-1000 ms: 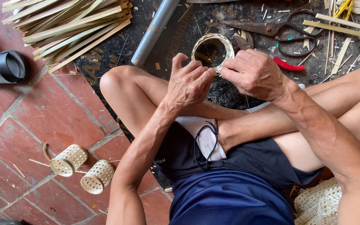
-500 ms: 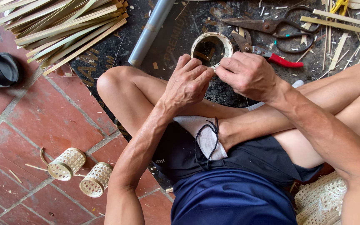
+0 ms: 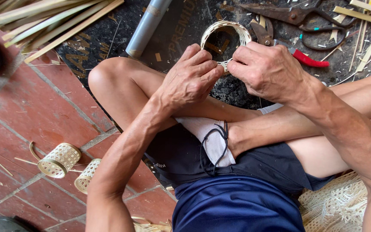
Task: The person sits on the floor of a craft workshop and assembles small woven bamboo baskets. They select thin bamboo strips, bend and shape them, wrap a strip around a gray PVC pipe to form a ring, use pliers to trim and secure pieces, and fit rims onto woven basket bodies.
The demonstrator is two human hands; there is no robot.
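I sit cross-legged on a tiled floor. Both hands pinch a small round woven bamboo ring basket (image 3: 226, 32), held over a dark mat (image 3: 181, 30). My left hand (image 3: 190, 77) grips its near rim from the left, fingers curled. From the right, my right hand (image 3: 265, 71) pinches the same rim edge with thumb and forefinger. The two hands almost touch at the basket's lower edge.
A pile of bamboo strips (image 3: 44, 17) lies top left, beside a grey tube (image 3: 149, 25). Rusty shears (image 3: 288, 15) and a red-handled cutter (image 3: 305, 58) lie top right. Two finished little woven cups (image 3: 61, 160) sit on the red tiles; woven matting (image 3: 336, 206) lies lower right.
The view has closed in on the hands. The basket stays pinched between both hands, with the fingers shifting slightly along its rim.
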